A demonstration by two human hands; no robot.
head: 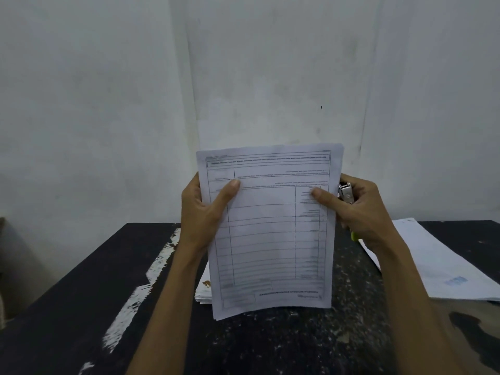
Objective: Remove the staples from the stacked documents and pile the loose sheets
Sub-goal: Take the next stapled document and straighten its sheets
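Note:
I hold a thin set of printed form sheets (pixel 270 228) upright above the table, its print upside down to me. My left hand (pixel 203 212) grips its left edge, thumb across the front. My right hand (pixel 359 209) grips the right edge with the thumb on the page, and the same hand also holds a metal staple remover (pixel 345 193) with a yellow-green end behind the paper's edge. A stack of documents (pixel 203 289) lies on the table behind the held sheets, mostly hidden. Whether a staple is in the held sheets cannot be seen.
A dark, paint-speckled table (pixel 81 307) stands against a white wall (pixel 108 104). A pile of white sheets (pixel 438 266) lies at the right of the table, past my right forearm. A white paint streak runs down the table's left half.

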